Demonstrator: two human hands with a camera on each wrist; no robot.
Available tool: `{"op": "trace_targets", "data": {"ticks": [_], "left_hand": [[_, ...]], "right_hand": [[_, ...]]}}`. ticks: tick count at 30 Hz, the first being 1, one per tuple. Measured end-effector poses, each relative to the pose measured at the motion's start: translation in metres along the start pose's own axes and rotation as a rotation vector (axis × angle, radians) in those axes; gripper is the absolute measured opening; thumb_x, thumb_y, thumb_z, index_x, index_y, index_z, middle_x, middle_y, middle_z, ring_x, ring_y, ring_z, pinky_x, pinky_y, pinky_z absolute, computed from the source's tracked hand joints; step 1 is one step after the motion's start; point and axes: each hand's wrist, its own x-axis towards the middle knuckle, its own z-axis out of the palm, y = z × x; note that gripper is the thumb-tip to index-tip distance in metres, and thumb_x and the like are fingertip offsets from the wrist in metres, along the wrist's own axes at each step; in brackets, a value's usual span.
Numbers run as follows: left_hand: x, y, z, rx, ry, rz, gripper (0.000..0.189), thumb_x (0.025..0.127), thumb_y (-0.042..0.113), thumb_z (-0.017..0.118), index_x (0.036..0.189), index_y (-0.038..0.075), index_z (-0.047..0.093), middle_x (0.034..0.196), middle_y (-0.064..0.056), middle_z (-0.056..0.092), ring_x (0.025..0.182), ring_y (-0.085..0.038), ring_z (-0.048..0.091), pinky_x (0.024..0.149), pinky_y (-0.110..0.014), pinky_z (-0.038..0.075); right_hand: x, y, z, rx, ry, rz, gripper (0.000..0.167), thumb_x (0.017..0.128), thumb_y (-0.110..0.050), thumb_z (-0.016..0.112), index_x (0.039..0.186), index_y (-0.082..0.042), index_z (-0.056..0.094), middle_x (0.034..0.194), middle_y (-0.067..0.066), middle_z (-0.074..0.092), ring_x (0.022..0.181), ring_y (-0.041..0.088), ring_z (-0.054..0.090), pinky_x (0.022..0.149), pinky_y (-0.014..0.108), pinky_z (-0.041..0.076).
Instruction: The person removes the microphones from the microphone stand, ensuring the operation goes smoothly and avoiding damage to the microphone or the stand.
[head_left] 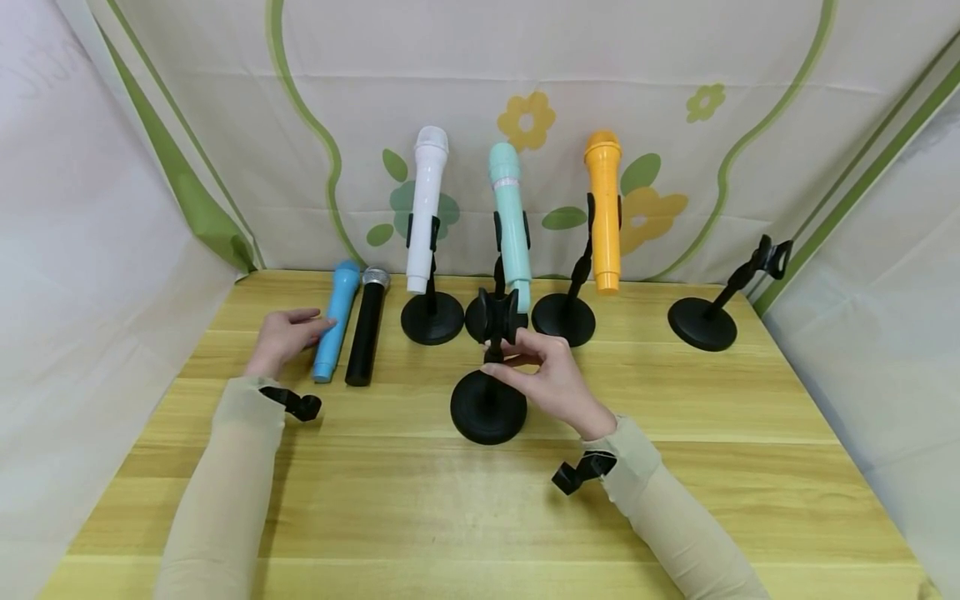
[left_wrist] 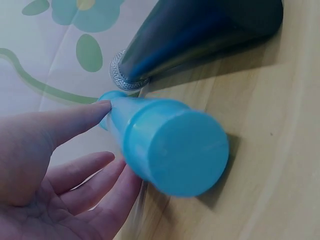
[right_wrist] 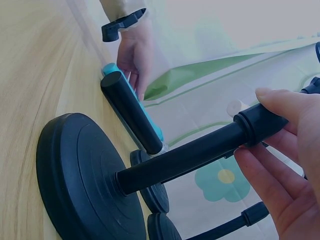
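Observation:
My left hand (head_left: 288, 337) is at a light blue microphone (head_left: 336, 321) lying on the table. In the left wrist view its thumb lies on one side of the microphone's body (left_wrist: 187, 152) and the fingertips touch the other side. Just right of it lies a black microphone (head_left: 366, 333) with a silver mesh head. My right hand (head_left: 551, 379) pinches the upper stem of a black microphone stand (head_left: 489, 408) between thumb and fingers. The stand is upright with its holder vacant; its round base (right_wrist: 85, 180) shows large in the right wrist view.
Behind stand three more stands, holding a white microphone (head_left: 427, 208), a mint green microphone (head_left: 510, 217) and an orange microphone (head_left: 604, 212). Another stand (head_left: 703, 321) with a vacant holder is at the far right. A patterned curtain (head_left: 465, 50) borders the wooden table (head_left: 450, 517).

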Motion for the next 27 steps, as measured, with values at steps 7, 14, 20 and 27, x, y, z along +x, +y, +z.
{"op": "trace_targets", "data": {"ticks": [7, 14, 20, 27], "left_hand": [[0.000, 0.001, 0.001, -0.026, 0.027, 0.021, 0.072, 0.098, 0.036, 0.070, 0.153, 0.000, 0.042, 0.146, -0.021, 0.051, 0.124, -0.028, 0.057, 0.103, -0.035, 0.049], [-0.005, 0.011, 0.005, -0.056, 0.157, 0.115, 0.071, 0.095, 0.045, 0.071, 0.151, 0.006, 0.050, 0.139, -0.017, 0.057, 0.119, -0.029, 0.060, 0.097, -0.035, 0.052], [-0.019, 0.034, 0.010, -0.057, 0.302, 0.258, 0.065, 0.091, 0.050, 0.074, 0.140, 0.009, 0.062, 0.127, -0.010, 0.066, 0.107, -0.015, 0.062, 0.084, -0.024, 0.051], [-0.041, 0.064, 0.020, -0.151, 0.373, 0.452, 0.050, 0.091, 0.041, 0.078, 0.131, 0.012, 0.070, 0.118, -0.003, 0.072, 0.106, -0.011, 0.065, 0.091, -0.024, 0.052]], "right_hand": [[-0.001, 0.024, 0.001, -0.001, 0.006, -0.009, 0.015, 0.086, 0.005, 0.080, 0.091, -0.004, 0.069, 0.106, 0.022, 0.073, 0.093, 0.029, 0.072, 0.080, 0.043, 0.061], [-0.002, 0.035, 0.000, 0.011, 0.002, -0.036, 0.014, 0.087, -0.003, 0.082, 0.091, -0.008, 0.069, 0.107, 0.013, 0.075, 0.094, 0.020, 0.073, 0.080, 0.036, 0.061], [-0.002, 0.036, 0.000, 0.014, -0.003, -0.045, 0.013, 0.089, -0.007, 0.081, 0.096, -0.009, 0.071, 0.106, 0.004, 0.076, 0.093, 0.018, 0.073, 0.080, 0.036, 0.061], [-0.001, 0.011, 0.000, 0.031, 0.001, -0.003, 0.014, 0.087, 0.005, 0.079, 0.089, -0.002, 0.067, 0.105, 0.021, 0.074, 0.093, 0.027, 0.073, 0.082, 0.043, 0.060]]}}
